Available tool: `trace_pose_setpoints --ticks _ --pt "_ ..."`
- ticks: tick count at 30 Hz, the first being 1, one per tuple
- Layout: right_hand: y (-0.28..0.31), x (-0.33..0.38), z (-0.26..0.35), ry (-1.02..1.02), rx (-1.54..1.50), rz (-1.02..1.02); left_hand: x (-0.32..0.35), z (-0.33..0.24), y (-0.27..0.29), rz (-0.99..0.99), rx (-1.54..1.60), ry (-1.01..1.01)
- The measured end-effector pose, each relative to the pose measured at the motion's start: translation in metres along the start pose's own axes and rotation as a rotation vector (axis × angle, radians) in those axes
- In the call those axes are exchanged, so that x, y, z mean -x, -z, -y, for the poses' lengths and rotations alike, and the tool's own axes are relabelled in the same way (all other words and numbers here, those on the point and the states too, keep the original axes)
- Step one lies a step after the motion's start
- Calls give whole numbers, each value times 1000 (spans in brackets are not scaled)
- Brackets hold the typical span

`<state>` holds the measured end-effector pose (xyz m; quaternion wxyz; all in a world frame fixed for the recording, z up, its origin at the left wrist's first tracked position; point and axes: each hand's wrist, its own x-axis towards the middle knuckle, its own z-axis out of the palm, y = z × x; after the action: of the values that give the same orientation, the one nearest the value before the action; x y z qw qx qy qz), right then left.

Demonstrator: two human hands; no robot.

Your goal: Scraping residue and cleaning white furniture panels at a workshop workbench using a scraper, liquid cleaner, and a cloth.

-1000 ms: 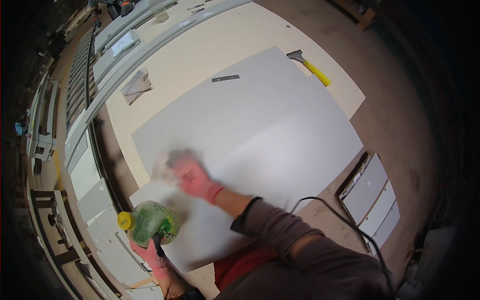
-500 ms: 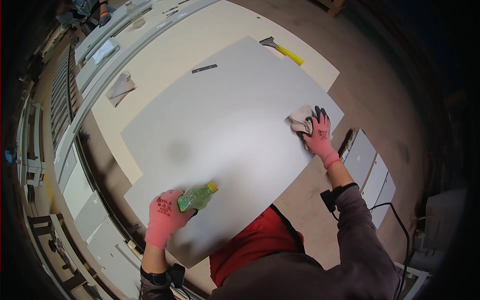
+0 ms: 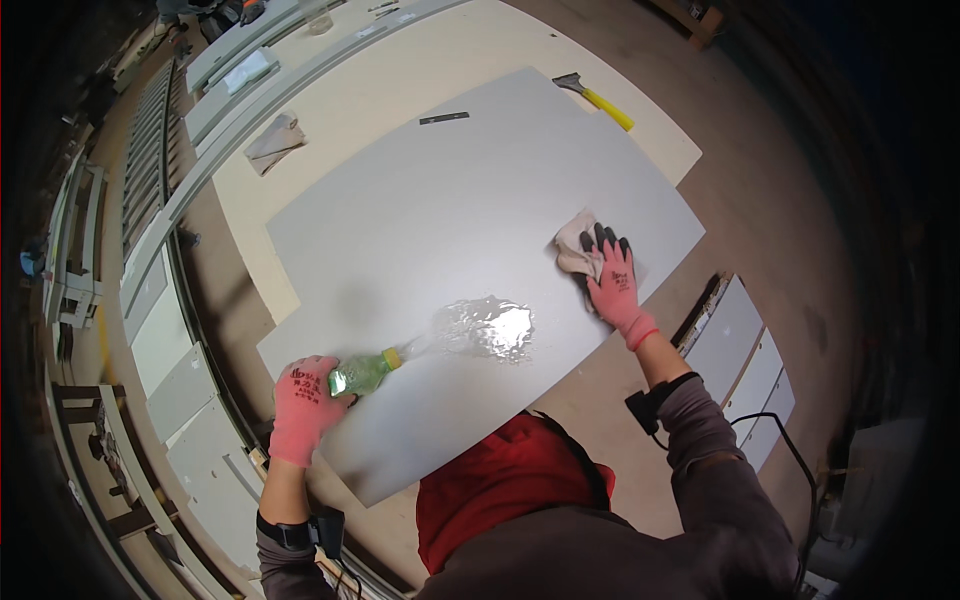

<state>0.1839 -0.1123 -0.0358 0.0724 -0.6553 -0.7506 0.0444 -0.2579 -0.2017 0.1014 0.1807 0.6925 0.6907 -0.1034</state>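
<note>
In a pink and black work glove, my left hand (image 3: 308,405) grips a green plastic bottle (image 3: 358,376) with a yellow cap, tipped over toward the right. Clear liquid streams from its mouth onto the light grey panel (image 3: 440,190). A shiny puddle (image 3: 490,328) spreads over the panel's near middle. Toward the right edge, my right hand (image 3: 612,278), gloved the same way, presses a crumpled whitish cloth (image 3: 575,245) on the surface. Its fingers lie over the cloth.
A yellow-handled scraper (image 3: 597,100) lies past the panel's far right side. A small dark strip (image 3: 444,118) rests on the panel. Another folded cloth (image 3: 275,142) sits on the cream board (image 3: 235,215) beneath. More panels (image 3: 740,340) stand low at right; a co-worker's gloved hand (image 3: 252,10) shows far left.
Liquid now runs from the bottle, and a puddle has formed on the panel. My left hand tilted the bottle flatter; my right hand with the cloth moved slightly left.
</note>
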Motion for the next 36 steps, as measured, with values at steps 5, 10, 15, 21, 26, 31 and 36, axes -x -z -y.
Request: trace_pose_setpoints --ticks 5,10,15,21,26,31,36 --pt "-15 17 118 54 -116 11 47 63 -26 -323 247 -91" --pt "-18 42 297 431 -57 107 111 130 -57 -569 449 108" --pt "-30 152 421 929 -133 370 147 175 -71 -633 833 223" --pt "-13 135 313 399 -237 132 178 212 -90 -752 900 365" --pt "-19 80 84 -351 78 -123 176 225 -117 -669 939 360" --pt "-48 114 117 -220 201 -226 166 218 -117 -674 995 360" --pt "-7 223 346 640 -159 463 151 197 -109 -670 996 377"
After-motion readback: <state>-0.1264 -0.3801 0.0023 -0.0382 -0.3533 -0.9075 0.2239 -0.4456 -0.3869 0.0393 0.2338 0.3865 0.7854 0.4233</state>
